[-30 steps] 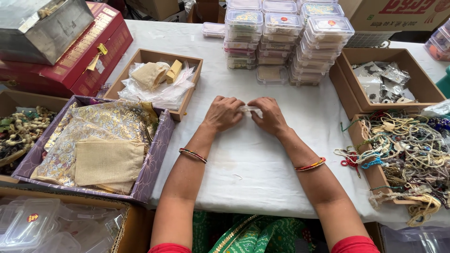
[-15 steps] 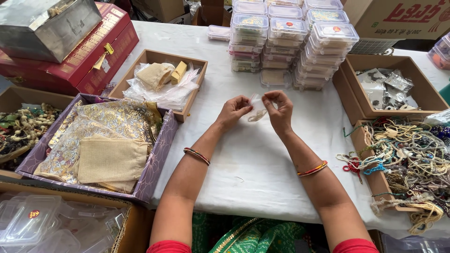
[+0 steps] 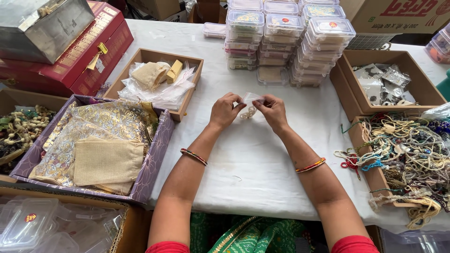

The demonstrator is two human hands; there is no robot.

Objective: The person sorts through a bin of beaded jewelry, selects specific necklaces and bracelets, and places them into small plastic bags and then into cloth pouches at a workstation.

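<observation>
From the head view, you've got both hands up over the middle of the white table (image 3: 262, 154). Your left hand (image 3: 226, 110) and right hand (image 3: 273, 110) each pinch an edge of a small clear plastic pouch (image 3: 253, 98), fingers curled shut on it. A little pale bead piece (image 3: 248, 113) dangles just under it, between your hands. Stacked clear boxes (image 3: 286, 42) sit on the far side, and a purple tray of fabric bags (image 3: 93, 145) on the near left.

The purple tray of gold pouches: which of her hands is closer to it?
Left. The left hand is just right of the purple tray; the right hand lies farther right, both pinching a small clear bag.
</observation>
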